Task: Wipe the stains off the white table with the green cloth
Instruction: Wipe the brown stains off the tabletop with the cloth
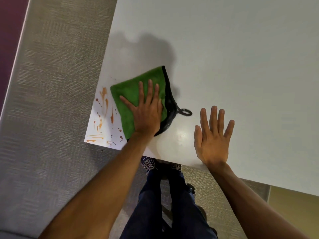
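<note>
Head view, sweeping left to right: orange-brown stains (103,111) spatter the near left corner of the white tabletop (241,66), unwiped. Just beside them lies the green cloth (131,94), folded, black edging on its right side, pinned flat under the left hand (146,114), fingers spread and pressing, not clamped. Further right, the right hand (212,138) rests open on bare tabletop, fingers apart. Wiping is underway; next, I'd say, push the cloth left over those splashes.

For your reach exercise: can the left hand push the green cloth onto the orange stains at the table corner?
Probably yes. The left hand lies flat on the green cloth, bordering the orange stains, nothing between.
</note>
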Action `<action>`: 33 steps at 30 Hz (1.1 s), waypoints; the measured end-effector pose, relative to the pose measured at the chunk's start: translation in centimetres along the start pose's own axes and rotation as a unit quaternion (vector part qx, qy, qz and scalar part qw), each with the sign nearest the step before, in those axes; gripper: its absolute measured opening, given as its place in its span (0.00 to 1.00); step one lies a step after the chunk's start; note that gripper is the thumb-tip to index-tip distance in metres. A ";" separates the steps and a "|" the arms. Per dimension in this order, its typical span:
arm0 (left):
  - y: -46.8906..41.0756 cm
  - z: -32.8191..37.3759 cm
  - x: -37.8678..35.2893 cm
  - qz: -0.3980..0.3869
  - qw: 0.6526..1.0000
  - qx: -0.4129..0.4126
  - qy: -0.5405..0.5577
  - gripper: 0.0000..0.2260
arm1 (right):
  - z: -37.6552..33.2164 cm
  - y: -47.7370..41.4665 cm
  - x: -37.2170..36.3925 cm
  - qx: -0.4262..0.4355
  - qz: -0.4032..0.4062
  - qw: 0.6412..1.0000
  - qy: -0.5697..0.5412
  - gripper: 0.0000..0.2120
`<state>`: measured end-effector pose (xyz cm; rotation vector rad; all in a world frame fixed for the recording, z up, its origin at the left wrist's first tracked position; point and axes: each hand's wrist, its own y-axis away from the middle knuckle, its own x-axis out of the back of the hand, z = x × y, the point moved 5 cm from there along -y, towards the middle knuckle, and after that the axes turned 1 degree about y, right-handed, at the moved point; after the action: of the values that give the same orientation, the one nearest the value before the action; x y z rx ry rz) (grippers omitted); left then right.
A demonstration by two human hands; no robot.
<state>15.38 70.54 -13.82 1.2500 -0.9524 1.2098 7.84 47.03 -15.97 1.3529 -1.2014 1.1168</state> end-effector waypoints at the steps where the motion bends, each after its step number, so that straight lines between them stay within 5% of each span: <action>1: -0.8 -0.2 0.2 0.002 1.000 0.007 -0.001 0.24 | 0.0 -0.1 0.0 0.000 0.001 1.000 -0.006 0.29; 12: -2.1 -0.8 0.7 0.020 1.000 0.012 -0.015 0.23 | -0.1 0.0 -0.2 0.004 0.012 1.000 -0.011 0.29; 22: 6.2 -2.3 -0.8 0.089 0.954 -0.285 -0.035 0.21 | -0.2 0.1 -0.3 -0.005 0.017 1.000 0.009 0.30; 33: -2.0 -0.9 2.1 0.149 0.971 -0.178 -0.057 0.20 | -0.3 0.1 0.0 -0.003 0.020 1.000 -0.007 0.29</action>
<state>17.54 71.90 -12.19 0.9177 -1.4128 1.1380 7.69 47.34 -15.94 1.3403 -1.2459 1.1320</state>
